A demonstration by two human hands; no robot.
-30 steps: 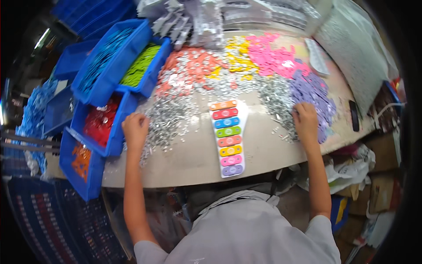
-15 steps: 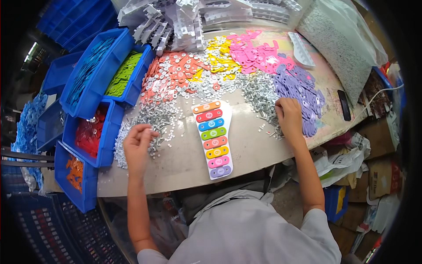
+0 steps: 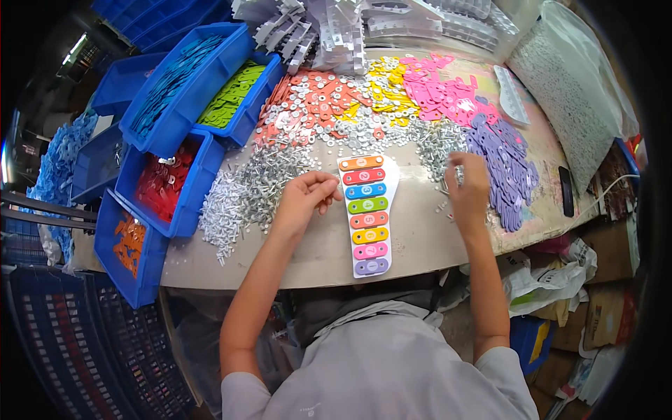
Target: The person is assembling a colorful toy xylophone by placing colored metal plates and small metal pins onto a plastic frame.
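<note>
Near edge of the tabletop [image 3: 294,262], middle: a white card-shaped toy xylophone [image 3: 365,213] with eight coloured bars, orange at the far end down to purple nearest the person.
Progress: all eight bars sit in their row on the xylophone; I judge the bars placed and the fastening with small metal pieces still in hand, though whether any bar is already fixed is too small to tell.
Left hand [image 3: 304,199]: fingers curled together, tips pinched at the xylophone's far left corner by the red bar; what they pinch I cannot tell.
Right hand [image 3: 467,192]: fingers bunched, picking in the scatter of small silver metal pins [image 3: 441,143], just right of the xylophone and apart from it.
Left of the xylophone: a larger heap of silver screws [image 3: 245,196].
Far edge: piles of orange [image 3: 308,105], yellow [image 3: 385,84], pink [image 3: 444,91] and purple flat plastic bars [image 3: 500,157].
Left edge: blue plastic bins [image 3: 196,185] of red, green, blue and orange parts.
</note>
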